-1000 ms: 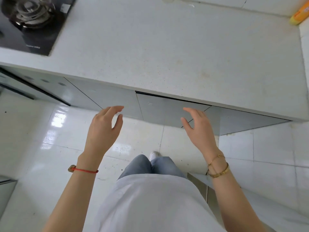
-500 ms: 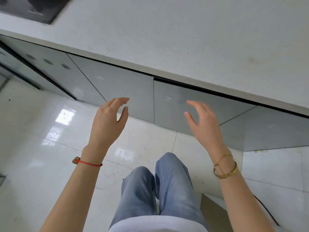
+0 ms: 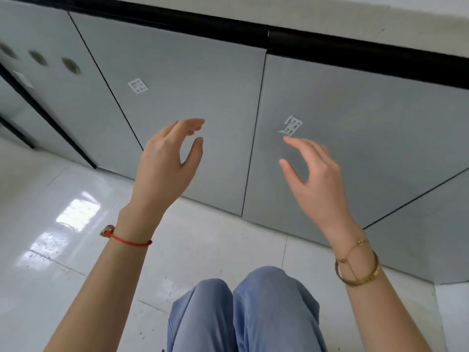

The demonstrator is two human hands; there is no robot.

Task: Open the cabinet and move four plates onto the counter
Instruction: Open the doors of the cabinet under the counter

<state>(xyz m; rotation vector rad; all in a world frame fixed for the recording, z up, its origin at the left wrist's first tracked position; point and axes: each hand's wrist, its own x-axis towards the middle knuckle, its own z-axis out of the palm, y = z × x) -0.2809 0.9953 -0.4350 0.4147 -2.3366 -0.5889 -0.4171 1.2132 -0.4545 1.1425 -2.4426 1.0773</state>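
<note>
Cabinet doors: both closed. The left door (image 3: pixel 182 102) and right door (image 3: pixel 355 138) meet at a seam that runs between the two hands. No plates are visible; presumably they are behind these doors. Since a second ago the view has dropped from the counter top to the door fronts, with knees now bent in frame: the person has crouched to cabinet level, so opening is judged imminent but not begun. The left hand (image 3: pixel 165 168) hovers before the left door, fingers loosely curved, holding nothing. The right hand (image 3: pixel 314 179) hovers before the right door, just below a peeling sticker (image 3: pixel 291 125), likewise spread and empty. Only the counter edge (image 3: pixel 330 11) shows, above both hands.
</note>
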